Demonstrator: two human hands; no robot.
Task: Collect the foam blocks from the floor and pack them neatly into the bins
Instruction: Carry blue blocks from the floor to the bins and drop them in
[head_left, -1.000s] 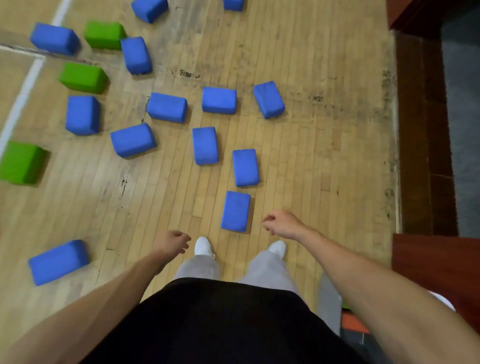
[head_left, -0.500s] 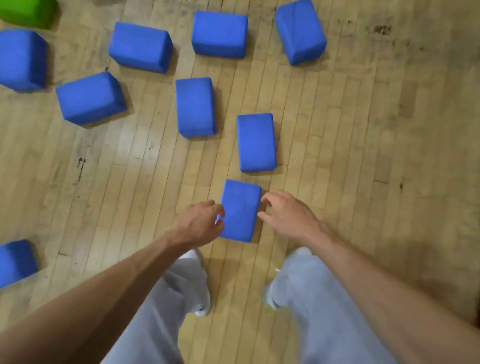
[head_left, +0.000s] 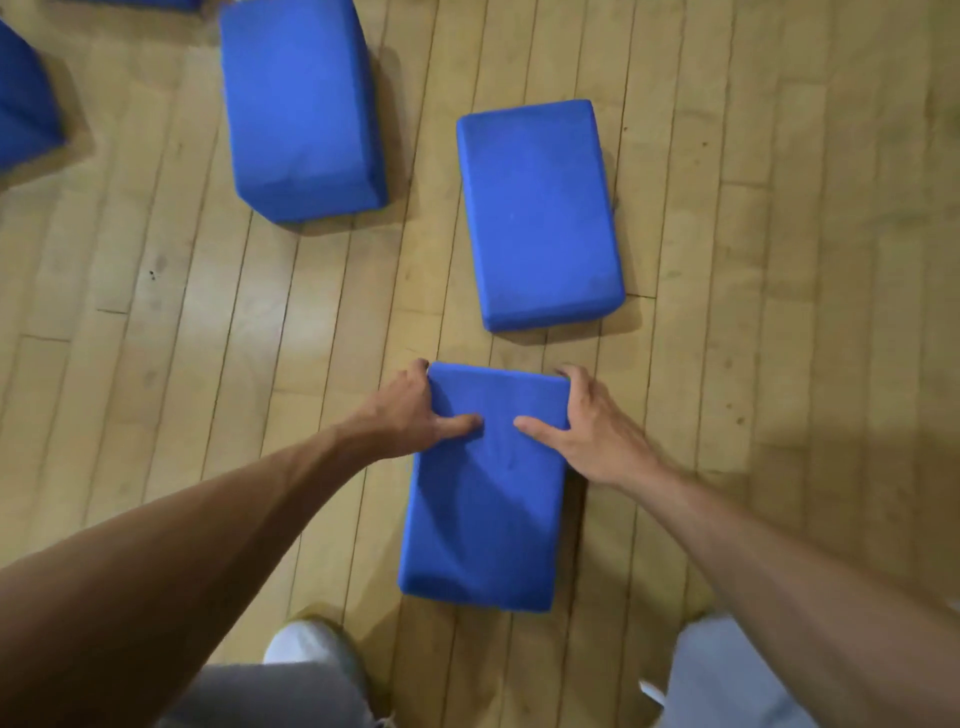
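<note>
A blue foam block (head_left: 485, 519) lies flat on the wooden floor right in front of my feet. My left hand (head_left: 410, 415) grips its far left corner, thumb on top and fingers down the side. My right hand (head_left: 592, 426) holds the far right corner the same way. Just beyond it lies a second blue block (head_left: 537, 213), flat and apart from the first. A third blue block (head_left: 301, 104) sits further left and back. No bin is in view.
Part of another blue block (head_left: 23, 98) shows at the left edge. My white shoe (head_left: 306, 642) and grey trouser legs (head_left: 727, 675) are at the bottom. Bare wooden floor (head_left: 805, 260) stretches to the right.
I have bent down much closer to the floor. Both hands went from hovering beside the nearest blue block to gripping its far corners.
</note>
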